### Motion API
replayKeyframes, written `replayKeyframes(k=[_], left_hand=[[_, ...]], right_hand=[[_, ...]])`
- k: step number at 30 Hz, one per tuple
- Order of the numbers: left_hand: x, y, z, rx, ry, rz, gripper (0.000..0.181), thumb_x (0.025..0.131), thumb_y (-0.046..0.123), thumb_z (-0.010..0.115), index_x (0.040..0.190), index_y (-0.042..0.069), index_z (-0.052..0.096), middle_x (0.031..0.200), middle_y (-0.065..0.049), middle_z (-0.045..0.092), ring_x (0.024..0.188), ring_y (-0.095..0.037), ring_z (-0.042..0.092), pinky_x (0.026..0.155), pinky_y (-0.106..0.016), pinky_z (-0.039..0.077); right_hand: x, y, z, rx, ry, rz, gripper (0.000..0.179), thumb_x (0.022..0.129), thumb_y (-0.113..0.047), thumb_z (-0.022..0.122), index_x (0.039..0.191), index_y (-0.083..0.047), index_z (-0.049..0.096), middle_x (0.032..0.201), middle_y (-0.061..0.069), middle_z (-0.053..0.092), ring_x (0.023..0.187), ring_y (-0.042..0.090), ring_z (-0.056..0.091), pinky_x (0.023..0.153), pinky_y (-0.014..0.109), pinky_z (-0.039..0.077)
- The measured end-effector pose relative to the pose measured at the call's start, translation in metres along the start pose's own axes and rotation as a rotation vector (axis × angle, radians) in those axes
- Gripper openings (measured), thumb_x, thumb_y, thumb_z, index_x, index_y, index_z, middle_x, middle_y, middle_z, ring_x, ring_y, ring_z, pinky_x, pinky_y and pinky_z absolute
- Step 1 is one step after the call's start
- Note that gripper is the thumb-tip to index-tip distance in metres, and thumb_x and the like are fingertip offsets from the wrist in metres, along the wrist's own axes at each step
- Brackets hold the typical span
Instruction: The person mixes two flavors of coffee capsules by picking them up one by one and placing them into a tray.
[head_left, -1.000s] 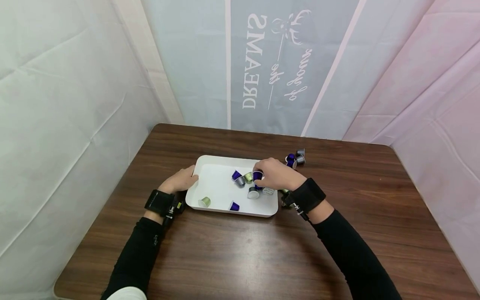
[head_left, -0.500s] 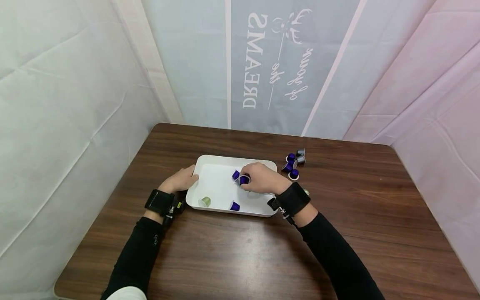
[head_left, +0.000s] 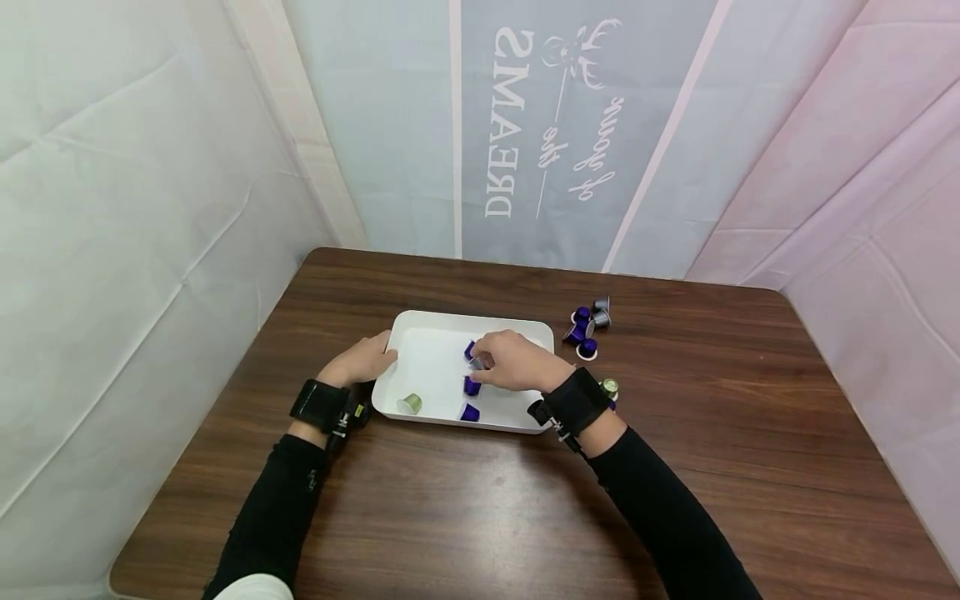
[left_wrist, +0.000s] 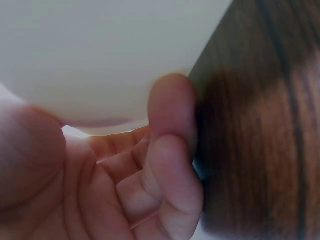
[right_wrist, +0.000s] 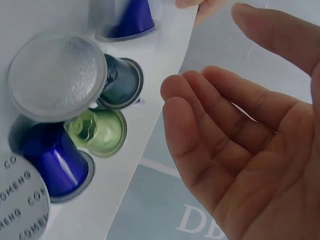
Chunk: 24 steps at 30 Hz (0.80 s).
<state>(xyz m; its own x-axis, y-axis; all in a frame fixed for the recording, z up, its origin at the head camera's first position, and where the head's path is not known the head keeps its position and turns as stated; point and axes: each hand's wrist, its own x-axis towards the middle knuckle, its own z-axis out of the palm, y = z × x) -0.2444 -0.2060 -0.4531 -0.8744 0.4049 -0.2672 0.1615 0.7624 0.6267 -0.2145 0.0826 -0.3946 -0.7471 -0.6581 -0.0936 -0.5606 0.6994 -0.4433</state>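
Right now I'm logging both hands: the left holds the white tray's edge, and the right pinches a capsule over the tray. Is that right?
Not quite: the right hand is over the white tray but pinches nothing, as the right wrist view shows. The left hand does hold the tray's edge.

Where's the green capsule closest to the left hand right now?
Head view: that green capsule lies in the white tray, towards its near-left corner, left of a blue capsule by the near rim.
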Motion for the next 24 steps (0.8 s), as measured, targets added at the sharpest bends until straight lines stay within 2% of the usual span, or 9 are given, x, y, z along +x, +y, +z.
replayKeyframes(k=[4,9,17,24], left_hand=[[-0.001,0.001,0.000,-0.007,-0.011,-0.001,0.046,0.102,0.016,0.033,0.143,-0.004,0.027,0.116,-0.020,0.057,0.091,-0.022,0.060,0.083,-0.040,0.044],[-0.001,0.002,0.000,-0.002,-0.011,-0.005,0.048,0.102,0.017,0.034,0.143,-0.006,0.025,0.119,-0.023,0.056,0.091,-0.023,0.059,0.081,-0.040,0.044],[-0.003,0.001,-0.002,0.004,-0.001,-0.012,0.048,0.102,0.017,0.034,0.143,-0.006,0.026,0.122,-0.024,0.055,0.095,-0.025,0.059,0.085,-0.042,0.044],[-0.002,0.001,-0.002,-0.011,-0.010,-0.005,0.047,0.102,0.018,0.034,0.143,-0.004,0.028,0.118,-0.021,0.056,0.091,-0.023,0.059,0.083,-0.041,0.044]], right_hand=[[-0.011,0.008,-0.009,0.009,0.030,0.000,0.031,0.091,-0.025,0.064,0.112,-0.003,0.067,0.092,0.002,0.061,0.080,0.012,0.055,0.072,0.028,0.046],[-0.039,0.030,-0.024,0.024,0.086,0.034,0.032,0.092,-0.020,0.062,0.117,0.000,0.063,0.106,0.011,0.064,0.090,0.018,0.060,0.078,0.033,0.049],[-0.084,0.071,-0.037,0.052,0.146,0.145,0.031,0.092,-0.021,0.061,0.115,0.000,0.064,0.096,0.005,0.065,0.084,0.016,0.060,0.072,0.035,0.049],[-0.121,0.092,-0.037,0.104,0.201,0.265,0.032,0.093,-0.024,0.061,0.115,0.000,0.064,0.099,0.007,0.064,0.090,0.021,0.060,0.074,0.038,0.049]])
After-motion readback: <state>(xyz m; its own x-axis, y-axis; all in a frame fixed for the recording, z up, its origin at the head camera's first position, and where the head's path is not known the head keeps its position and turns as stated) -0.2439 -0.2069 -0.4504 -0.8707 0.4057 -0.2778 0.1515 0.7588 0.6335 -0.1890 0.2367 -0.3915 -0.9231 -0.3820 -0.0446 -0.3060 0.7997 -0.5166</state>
